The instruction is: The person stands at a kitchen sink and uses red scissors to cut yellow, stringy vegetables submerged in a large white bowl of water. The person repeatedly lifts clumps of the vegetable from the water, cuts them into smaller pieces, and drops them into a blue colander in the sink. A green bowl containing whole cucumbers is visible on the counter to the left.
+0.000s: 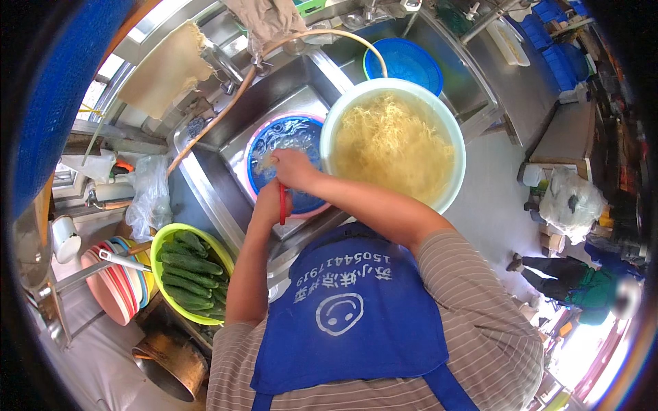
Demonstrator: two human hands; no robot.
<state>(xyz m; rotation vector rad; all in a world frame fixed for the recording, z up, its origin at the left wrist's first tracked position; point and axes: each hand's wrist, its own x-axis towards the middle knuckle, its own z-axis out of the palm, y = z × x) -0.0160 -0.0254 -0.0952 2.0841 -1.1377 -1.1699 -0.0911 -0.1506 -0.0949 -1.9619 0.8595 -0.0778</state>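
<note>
My left hand (268, 203) is closed around a red loop-shaped handle (282, 204), seen edge-on. The rest of that tool is hidden. Just above it, my right hand (294, 167) is curled in a fist, with a few pale strands (266, 163) by its fingers; its grip on them is unclear. Both hands are over a blue basket (251, 169) of rippling water, set in a pink basin (248, 177) inside the steel sink. At right, a large pale basin (459, 169) holds yellowish stringy food (385, 128) in cloudy water.
A tan hose (234, 105) arches over the sink (226, 195) to the large basin. Cucumbers (187, 275) fill a yellow-green basin (160, 287) at left, near stacked colored basins (110, 287). Another blue basket (406, 61) sits in the far sink. A person (576, 282) stands at far right.
</note>
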